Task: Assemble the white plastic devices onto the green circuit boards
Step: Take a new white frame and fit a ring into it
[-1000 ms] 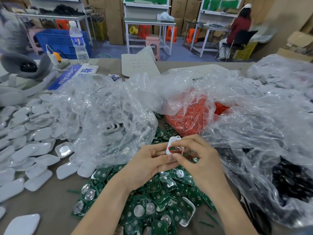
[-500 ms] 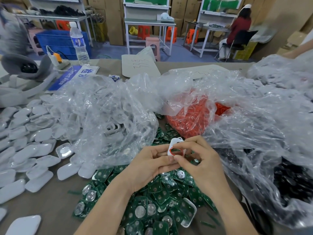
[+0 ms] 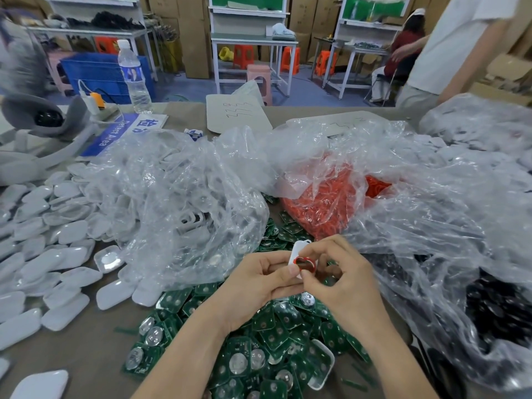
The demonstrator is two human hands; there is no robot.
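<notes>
Just above the pile of green circuit boards (image 3: 273,335), a worker's left hand (image 3: 259,277) gripped a white plastic device (image 3: 299,249) while the right hand (image 3: 342,280) pinched a red ring (image 3: 303,262) at its recess; seating it likely needed even pressure all round, w/ device kept steady.

The left hand (image 3: 254,283) and right hand (image 3: 347,283) are bare, fingernails short and plain (the left thumbnail shows best); both forearms (image 3: 184,355) are bare as far as visible.
</notes>
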